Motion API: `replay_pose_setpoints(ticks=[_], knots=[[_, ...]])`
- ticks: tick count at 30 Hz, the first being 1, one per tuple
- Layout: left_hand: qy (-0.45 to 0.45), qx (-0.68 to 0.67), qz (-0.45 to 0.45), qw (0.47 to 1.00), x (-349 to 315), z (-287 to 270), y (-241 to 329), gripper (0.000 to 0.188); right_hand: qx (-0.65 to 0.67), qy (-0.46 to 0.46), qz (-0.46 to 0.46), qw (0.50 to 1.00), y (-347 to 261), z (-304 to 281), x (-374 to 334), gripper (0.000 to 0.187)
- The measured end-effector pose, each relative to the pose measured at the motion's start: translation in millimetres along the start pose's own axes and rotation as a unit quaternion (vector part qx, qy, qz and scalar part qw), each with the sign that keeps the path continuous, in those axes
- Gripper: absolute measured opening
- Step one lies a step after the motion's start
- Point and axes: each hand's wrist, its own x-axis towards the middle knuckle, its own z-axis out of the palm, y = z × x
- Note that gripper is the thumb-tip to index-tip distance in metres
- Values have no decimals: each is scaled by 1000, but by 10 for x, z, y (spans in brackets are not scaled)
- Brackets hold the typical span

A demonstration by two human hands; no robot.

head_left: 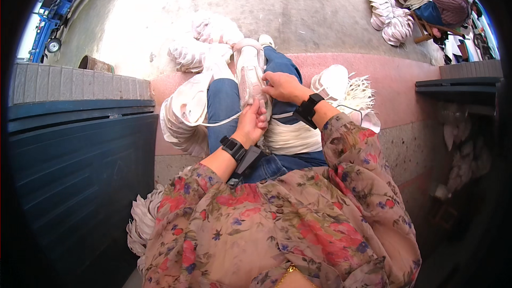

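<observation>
A white shoe upper (249, 72) lies lengthwise between my knees, toe end pointing away from me. My left hand (253, 122) is at its near end, fingers curled in, with a white shoelace (218, 123) running out leftward from it across my left leg. Along the shoe's right edge, my right hand (285, 88) is closed in a pinch; what sits between those fingertips is too small to make out. A bundle of white strands (292, 140) rests over my lap below the right forearm. Each wrist wears a black strapped device.
White shoe uppers (184, 108) hang stacked beside my left leg, with white piles (213, 28) beyond. Right of me are more white strands (360, 95). A dark blue panel (85, 181) stands at left. Far right, a seated person (445, 8) is beside white piles (392, 20).
</observation>
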Motion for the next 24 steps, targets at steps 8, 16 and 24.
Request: replay_pose_setpoints(ticks=[8, 16, 24], knots=[[-14, 46, -12, 999, -143, -9, 199, 22, 5, 24, -63, 998, 47, -317, -518, 14], [28, 215, -15, 976, -561, 168, 323, 19, -155, 9, -102, 983, 0, -178, -885, 13], [-101, 606, 518, 595, -659, 645, 434, 28, 291, -76, -41, 953, -517, -1081, -693, 13]])
